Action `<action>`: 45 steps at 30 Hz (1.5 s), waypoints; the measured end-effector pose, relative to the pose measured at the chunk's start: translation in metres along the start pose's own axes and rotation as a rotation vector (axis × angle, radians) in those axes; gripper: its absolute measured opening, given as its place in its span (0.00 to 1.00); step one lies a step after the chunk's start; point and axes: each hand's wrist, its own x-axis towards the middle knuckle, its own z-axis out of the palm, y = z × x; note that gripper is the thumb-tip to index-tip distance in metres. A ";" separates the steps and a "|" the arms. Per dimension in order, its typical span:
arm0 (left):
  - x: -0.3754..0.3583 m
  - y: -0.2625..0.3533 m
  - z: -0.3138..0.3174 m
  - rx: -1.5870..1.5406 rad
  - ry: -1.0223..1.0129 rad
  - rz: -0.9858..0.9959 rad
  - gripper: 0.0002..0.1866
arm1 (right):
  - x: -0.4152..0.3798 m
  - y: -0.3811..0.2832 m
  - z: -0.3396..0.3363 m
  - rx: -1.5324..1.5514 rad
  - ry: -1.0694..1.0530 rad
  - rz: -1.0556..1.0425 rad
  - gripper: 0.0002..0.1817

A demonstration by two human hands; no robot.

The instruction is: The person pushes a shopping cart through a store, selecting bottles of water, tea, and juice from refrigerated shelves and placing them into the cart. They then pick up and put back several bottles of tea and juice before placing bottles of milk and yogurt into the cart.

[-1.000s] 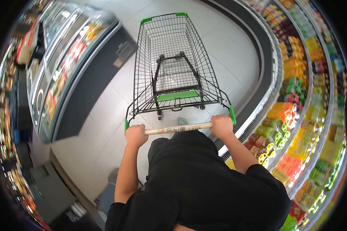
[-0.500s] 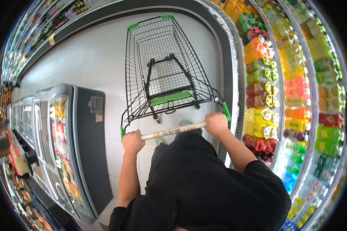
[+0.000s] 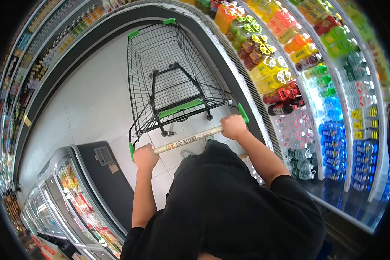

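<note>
In front of me stands a black wire shopping cart (image 3: 138, 95) with green corner caps, and its basket holds nothing. Its pale handlebar (image 3: 188, 139) carries printed lettering and runs across just ahead of my body. My left hand (image 3: 145, 157) is wrapped round the left end of the bar, beside a green end piece. Near the right end, my right hand (image 3: 234, 126) has its fingers closed over the same bar. A green flap (image 3: 180, 108) crosses the near end of the basket.
Shelves of bottled drinks (image 3: 273, 71) line the right side, with blue-labelled bottles (image 3: 332, 149) low down. A dark shelf base (image 3: 229, 58) curves close to the cart's right and far end. On the left is a grey freezer cabinet (image 3: 104, 190). Pale floor tiles (image 3: 91, 104) lie between.
The view has turned and moved forward along the aisle. The drink shelves have shifted up and the freezer down in view. Both hands keep hold of the handlebar.
</note>
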 end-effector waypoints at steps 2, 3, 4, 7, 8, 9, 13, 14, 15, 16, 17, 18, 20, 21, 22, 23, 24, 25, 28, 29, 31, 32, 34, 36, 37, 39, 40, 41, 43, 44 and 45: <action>-0.003 0.022 -0.006 -0.021 0.025 0.026 0.10 | -0.013 0.007 0.015 0.034 -0.013 0.026 0.10; -0.005 0.031 -0.008 -0.034 0.029 0.039 0.10 | -0.020 0.007 0.020 0.052 -0.027 0.039 0.11; -0.004 0.044 -0.007 -0.032 0.023 0.076 0.11 | -0.027 0.008 0.023 0.077 -0.005 0.030 0.10; 0.007 0.071 -0.004 -0.069 -0.007 0.171 0.13 | -0.033 -0.009 0.022 0.111 -0.019 0.036 0.10; 0.009 0.088 -0.007 -0.080 -0.025 0.185 0.14 | -0.039 -0.008 0.020 0.138 -0.008 0.034 0.10; 0.009 0.102 -0.008 -0.088 -0.043 0.195 0.14 | -0.045 -0.007 0.020 0.150 -0.007 0.028 0.10; 0.008 0.126 -0.013 -0.020 -0.081 0.188 0.14 | -0.054 -0.020 0.028 0.222 0.034 -0.009 0.09; 0.008 0.122 -0.010 -0.003 -0.082 0.168 0.14 | -0.053 -0.020 0.033 0.242 0.049 -0.015 0.09; 0.007 0.121 -0.007 0.010 -0.084 0.147 0.14 | -0.056 -0.021 0.037 0.263 0.058 -0.025 0.09; 0.003 0.121 -0.006 0.030 -0.091 0.144 0.13 | -0.061 -0.024 0.042 0.285 0.060 -0.039 0.09; -0.001 0.117 -0.006 0.051 -0.102 0.134 0.13 | -0.063 -0.027 0.052 0.293 0.079 -0.085 0.09; -0.004 0.114 -0.006 0.073 -0.107 0.120 0.12 | -0.063 -0.030 0.064 0.300 0.101 -0.135 0.09; -0.014 0.111 -0.001 0.116 -0.103 0.124 0.12 | -0.077 -0.022 0.081 0.324 0.189 -0.228 0.09; -0.019 0.105 -0.001 0.141 -0.101 0.124 0.11 | -0.087 -0.020 0.083 0.344 0.254 -0.264 0.08; -0.024 0.097 0.002 0.133 -0.076 0.117 0.09 | -0.095 -0.020 0.086 0.364 0.319 -0.299 0.08; -0.028 0.090 0.004 0.150 -0.060 0.135 0.09 | -0.100 -0.021 0.094 0.364 0.337 -0.342 0.07; -0.033 0.083 0.006 0.163 -0.045 0.147 0.08 | -0.103 -0.022 0.104 0.361 0.353 -0.391 0.07; -0.037 0.076 0.009 0.175 -0.026 0.158 0.08 | -0.106 -0.024 0.108 0.354 0.371 -0.441 0.06; -0.050 0.062 0.016 0.184 0.059 0.179 0.08 | -0.119 -0.034 0.101 0.314 0.356 -0.522 0.06; -0.056 0.058 0.021 0.189 0.069 0.186 0.09 | -0.116 -0.041 0.109 0.321 0.349 -0.525 0.07; -0.066 0.075 0.010 0.199 0.085 0.198 0.10 | -0.115 -0.060 0.126 0.335 0.333 -0.535 0.07; -0.073 0.090 0.009 0.191 0.092 0.222 0.11 | -0.118 -0.064 0.128 0.333 0.307 -0.536 0.07; -0.085 0.121 0.009 0.145 0.089 0.255 0.11 | -0.123 -0.074 0.122 0.318 0.272 -0.544 0.07; -0.094 0.124 0.006 0.119 0.107 0.268 0.10 | -0.126 -0.083 0.121 0.380 0.257 -0.547 0.08; -0.097 0.120 0.010 0.111 0.119 0.262 0.09 | -0.127 -0.088 0.121 0.410 0.249 -0.540 0.10; -0.105 0.107 0.016 0.122 0.138 0.244 0.08 | -0.129 -0.105 0.127 0.374 0.190 -0.533 0.10; -0.108 0.100 0.020 0.137 0.145 0.232 0.07 | -0.130 -0.113 0.130 0.353 0.156 -0.527 0.11; -0.113 0.093 0.024 0.151 0.150 0.216 0.06 | -0.132 -0.121 0.136 0.347 0.164 -0.523 0.12; -0.125 0.079 0.023 0.151 0.173 0.223 0.04 | -0.139 -0.143 0.140 0.333 0.172 -0.520 0.14; -0.132 0.074 0.025 0.148 0.181 0.227 0.03 | -0.142 -0.152 0.144 0.341 0.172 -0.526 0.14; -0.140 0.067 0.025 0.141 0.182 0.223 0.03 | -0.146 -0.162 0.146 0.347 0.170 -0.533 0.14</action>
